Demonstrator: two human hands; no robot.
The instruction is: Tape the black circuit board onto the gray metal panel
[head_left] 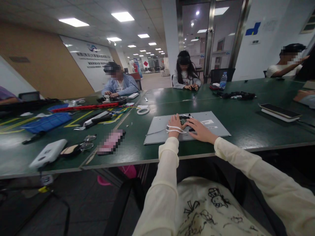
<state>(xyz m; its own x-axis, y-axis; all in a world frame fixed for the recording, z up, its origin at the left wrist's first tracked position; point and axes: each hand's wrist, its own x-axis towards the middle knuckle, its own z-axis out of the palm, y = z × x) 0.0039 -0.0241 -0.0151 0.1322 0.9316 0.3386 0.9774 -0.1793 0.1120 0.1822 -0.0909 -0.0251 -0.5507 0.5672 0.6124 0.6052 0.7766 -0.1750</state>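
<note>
A flat grey panel (157, 126) lies on the table in front of me, with white labels (208, 122) on its right half. Near its middle sits a small green circuit board (182, 121) beside black parts, half covered by my hands. My left hand (175, 124) rests over the board's left side, fingers stretched forward. White cord or bands (176, 128) cross the back of that wrist. From the right, my right hand (200, 130) reaches to the board with fingers extended and thumb apart. What lies under the fingertips is too small to make out.
Left of the panel lie a pink phone (111, 142), a tape roll (143, 111), glasses (87, 143) and a white device (48, 153). Farther left is a blue tray (46, 122). A dark-screened phone (280, 110) rests on a white block at right. Several people sit around the table.
</note>
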